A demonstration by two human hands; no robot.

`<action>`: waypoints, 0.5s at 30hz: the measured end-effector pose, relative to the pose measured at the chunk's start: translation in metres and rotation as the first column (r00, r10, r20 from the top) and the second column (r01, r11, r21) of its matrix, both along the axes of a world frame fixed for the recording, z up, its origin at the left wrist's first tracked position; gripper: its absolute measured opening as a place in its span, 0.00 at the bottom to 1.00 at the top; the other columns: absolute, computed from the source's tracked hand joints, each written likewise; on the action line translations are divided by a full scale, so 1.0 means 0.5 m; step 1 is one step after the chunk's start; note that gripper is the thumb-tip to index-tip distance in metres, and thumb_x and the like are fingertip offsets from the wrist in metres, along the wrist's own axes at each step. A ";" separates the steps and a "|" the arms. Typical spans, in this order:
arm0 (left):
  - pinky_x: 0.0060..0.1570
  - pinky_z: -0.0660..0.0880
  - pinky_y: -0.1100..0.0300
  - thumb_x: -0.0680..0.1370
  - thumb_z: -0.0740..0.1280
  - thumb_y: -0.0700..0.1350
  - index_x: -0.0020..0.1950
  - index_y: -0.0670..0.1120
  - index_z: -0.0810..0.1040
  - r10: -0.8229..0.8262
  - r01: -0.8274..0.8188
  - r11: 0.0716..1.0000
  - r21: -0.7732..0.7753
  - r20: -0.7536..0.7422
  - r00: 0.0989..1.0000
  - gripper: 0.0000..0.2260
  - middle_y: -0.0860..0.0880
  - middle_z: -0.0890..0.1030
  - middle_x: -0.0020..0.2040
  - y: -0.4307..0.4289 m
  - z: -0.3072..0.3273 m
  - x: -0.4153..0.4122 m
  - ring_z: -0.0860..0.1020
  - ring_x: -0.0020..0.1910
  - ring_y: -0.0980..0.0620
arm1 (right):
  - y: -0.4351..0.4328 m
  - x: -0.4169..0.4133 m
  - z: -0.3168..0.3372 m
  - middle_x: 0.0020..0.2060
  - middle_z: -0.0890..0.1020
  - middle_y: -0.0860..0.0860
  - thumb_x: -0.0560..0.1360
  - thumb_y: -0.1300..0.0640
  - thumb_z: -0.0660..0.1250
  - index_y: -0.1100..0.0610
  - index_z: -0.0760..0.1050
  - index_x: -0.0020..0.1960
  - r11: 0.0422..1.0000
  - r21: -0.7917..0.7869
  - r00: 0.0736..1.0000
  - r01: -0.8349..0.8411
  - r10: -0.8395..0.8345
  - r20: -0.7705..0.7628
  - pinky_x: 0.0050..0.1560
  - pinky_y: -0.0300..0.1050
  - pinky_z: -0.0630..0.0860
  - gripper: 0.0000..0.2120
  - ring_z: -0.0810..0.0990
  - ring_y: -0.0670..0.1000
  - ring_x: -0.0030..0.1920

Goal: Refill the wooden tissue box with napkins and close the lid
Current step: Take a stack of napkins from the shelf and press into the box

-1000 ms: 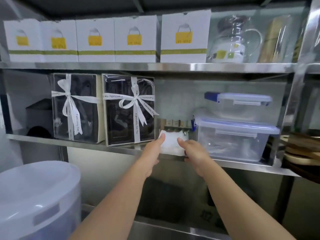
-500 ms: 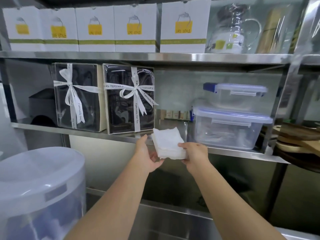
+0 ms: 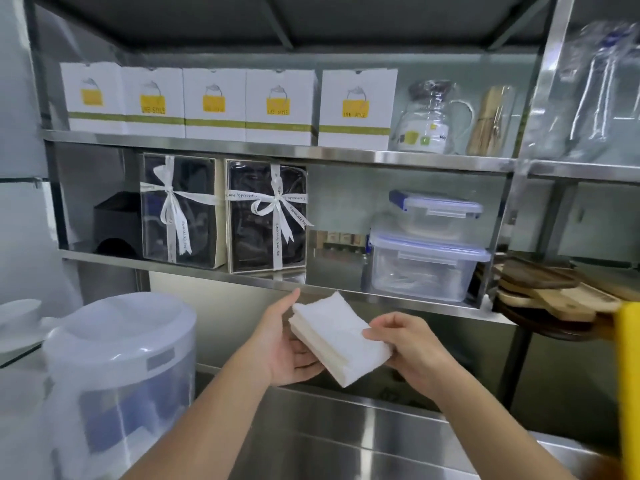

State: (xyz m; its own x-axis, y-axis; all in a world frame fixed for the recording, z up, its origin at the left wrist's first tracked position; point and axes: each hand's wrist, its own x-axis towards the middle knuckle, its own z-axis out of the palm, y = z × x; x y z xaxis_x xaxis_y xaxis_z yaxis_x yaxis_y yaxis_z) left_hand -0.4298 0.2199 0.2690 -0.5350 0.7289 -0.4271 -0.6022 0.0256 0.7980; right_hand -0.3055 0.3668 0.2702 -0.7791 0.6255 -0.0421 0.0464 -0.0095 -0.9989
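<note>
Head view is showing a person standing at a steel shelf rack, holding a stack of white napkins [image 3: 341, 341] in front of the middle shelf [image 3: 398, 299], clear of its edge. The left hand [image 3: 284, 344] is lying open and cupped under the stack's left side, thumb pointing up beside it, while the right hand [image 3: 412, 348] is pinching the right edge, fingers curled over the top sheet. The stack is sitting tilted between the two hands, touching both. This looks like the fetching step: the napkins are in hand, but the wooden tissue box is not showing anywhere here, so filling and closing the lid are not yet done. The next move is probably calling for carrying the stack to wherever the box is, keeping the sheets squared so they are not fanning or slipping apart. Around the hands, two dark gift boxes [image 3: 225, 216] tied with white ribbon are standing on the shelf to the left, and two clear lidded containers [image 3: 427, 261] are stacked to the right. White cartons [image 3: 221, 102] are lining the shelf above. A pale plastic bin [image 3: 114, 362] is standing close at the lower left, wooden boards [image 3: 554, 292] are lying at the right, and a steel table [image 3: 346, 448] is running below. The bin and a blurred yellow thing [image 3: 628, 375] at the right edge are crowding the sides, so turning away will be needing some care.
</note>
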 end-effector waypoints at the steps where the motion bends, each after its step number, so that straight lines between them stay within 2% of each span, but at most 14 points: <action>1: 0.37 0.78 0.54 0.66 0.65 0.68 0.43 0.41 0.81 -0.034 0.034 0.999 0.008 -0.019 0.999 0.29 0.41 0.84 0.38 -0.018 0.010 0.016 0.83 0.38 0.42 | -0.006 0.027 0.011 0.42 0.79 0.58 0.70 0.70 0.69 0.62 0.75 0.41 0.999 -0.003 0.999 -0.047 0.047 -0.011 0.34 0.43 0.76 0.06 0.79 0.55 0.42; 5: 0.43 0.80 0.51 0.68 0.62 0.69 0.37 0.41 0.85 -0.204 0.201 0.979 -0.041 -0.126 0.971 0.31 0.41 0.85 0.39 -0.084 0.037 0.097 0.83 0.39 0.42 | -0.037 0.134 0.049 0.35 0.79 0.55 0.69 0.73 0.69 0.60 0.76 0.40 0.979 0.004 0.979 -0.204 0.204 -0.008 0.31 0.41 0.76 0.09 0.79 0.51 0.34; 7: 0.44 0.80 0.51 0.68 0.65 0.66 0.42 0.41 0.85 -0.306 0.292 0.951 -0.104 -0.169 0.937 0.27 0.42 0.85 0.42 -0.108 0.044 0.150 0.83 0.41 0.43 | -0.058 0.184 0.059 0.34 0.79 0.55 0.69 0.73 0.69 0.60 0.77 0.39 0.969 0.020 0.969 -0.248 0.247 0.017 0.32 0.41 0.76 0.10 0.80 0.50 0.33; 9: 0.40 0.81 0.51 0.68 0.68 0.59 0.47 0.43 0.83 -0.361 0.333 0.930 -0.158 -0.205 0.910 0.21 0.44 0.85 0.42 -0.124 0.051 0.204 0.84 0.41 0.44 | -0.081 0.234 0.066 0.35 0.79 0.54 0.69 0.73 0.69 0.59 0.77 0.39 0.963 0.052 0.963 -0.266 0.263 0.054 0.33 0.40 0.76 0.10 0.80 0.51 0.35; 11: 0.33 0.81 0.52 0.69 0.70 0.50 0.51 0.43 0.80 -0.372 0.325 0.921 -0.213 -0.241 0.896 0.15 0.45 0.85 0.38 -0.137 0.055 0.253 0.84 0.37 0.46 | -0.106 0.283 0.068 0.37 0.79 0.54 0.69 0.73 0.69 0.58 0.77 0.40 0.967 0.051 0.968 -0.248 0.245 0.058 0.36 0.41 0.76 0.10 0.79 0.52 0.38; 13: 0.31 0.80 0.53 0.71 0.70 0.45 0.54 0.42 0.78 -0.366 0.311 0.923 -0.227 -0.271 0.890 0.13 0.45 0.85 0.37 -0.149 0.058 0.298 0.84 0.35 0.47 | -0.126 0.330 0.062 0.39 0.79 0.54 0.70 0.71 0.69 0.59 0.76 0.44 0.983 -0.003 0.983 -0.186 0.186 0.006 0.39 0.42 0.76 0.09 0.79 0.52 0.40; 15: 0.30 0.80 0.54 0.72 0.70 0.44 0.54 0.41 0.79 -0.352 0.303 0.931 -0.202 -0.284 0.892 0.12 0.44 0.85 0.38 -0.160 0.061 0.334 0.84 0.34 0.47 | -0.147 0.377 0.052 0.36 0.79 0.52 0.72 0.62 0.70 0.58 0.75 0.47 0.989 -0.094 0.993 -0.115 0.114 -0.009 0.35 0.42 0.75 0.05 0.79 0.48 0.34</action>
State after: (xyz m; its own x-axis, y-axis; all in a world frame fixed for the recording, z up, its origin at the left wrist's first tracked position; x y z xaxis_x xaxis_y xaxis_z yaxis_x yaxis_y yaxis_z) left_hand -0.2627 0.1401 0.2994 -0.3995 0.8270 -0.3956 -0.2618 0.3107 0.9138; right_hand -0.1169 0.2931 0.2962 -0.8455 0.5256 -0.0935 0.0490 -0.0980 -0.9940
